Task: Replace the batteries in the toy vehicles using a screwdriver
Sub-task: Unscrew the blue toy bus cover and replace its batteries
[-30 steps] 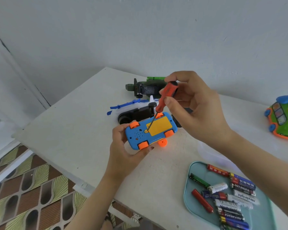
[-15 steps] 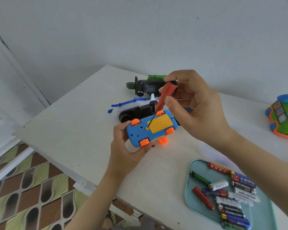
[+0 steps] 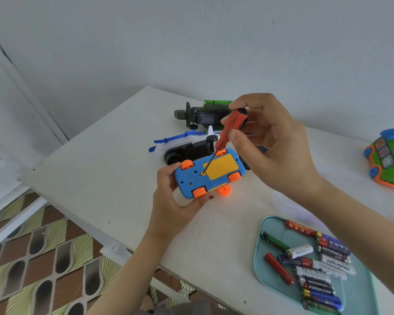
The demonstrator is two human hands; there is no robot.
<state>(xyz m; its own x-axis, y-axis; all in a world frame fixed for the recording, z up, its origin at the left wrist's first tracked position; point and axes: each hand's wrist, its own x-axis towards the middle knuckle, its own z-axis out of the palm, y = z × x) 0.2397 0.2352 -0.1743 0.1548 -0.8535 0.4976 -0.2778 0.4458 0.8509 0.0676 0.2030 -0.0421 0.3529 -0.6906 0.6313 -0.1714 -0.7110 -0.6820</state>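
Observation:
My left hand [image 3: 171, 201] grips a blue toy car [image 3: 208, 172] upside down above the white table [image 3: 105, 169], its orange wheels and yellow battery cover facing up. My right hand [image 3: 273, 146] pinches the red handle of a screwdriver [image 3: 231, 128]. The screwdriver's thin shaft slants down and its tip sits in the screw hole at the left end of the yellow cover. A teal tray [image 3: 263, 269] at the lower right holds several loose batteries [image 3: 316, 264].
A dark green toy aircraft [image 3: 203, 115] lies at the back of the table, with a black and white toy with blue blades [image 3: 187, 148] in front of it. A green and orange toy car [image 3: 389, 160] sits at the far right. The table's left edge drops to a patterned floor.
The view has shifted slightly. Both hands keep their hold, with the screwdriver tip staying in the screw hole on the car's underside.

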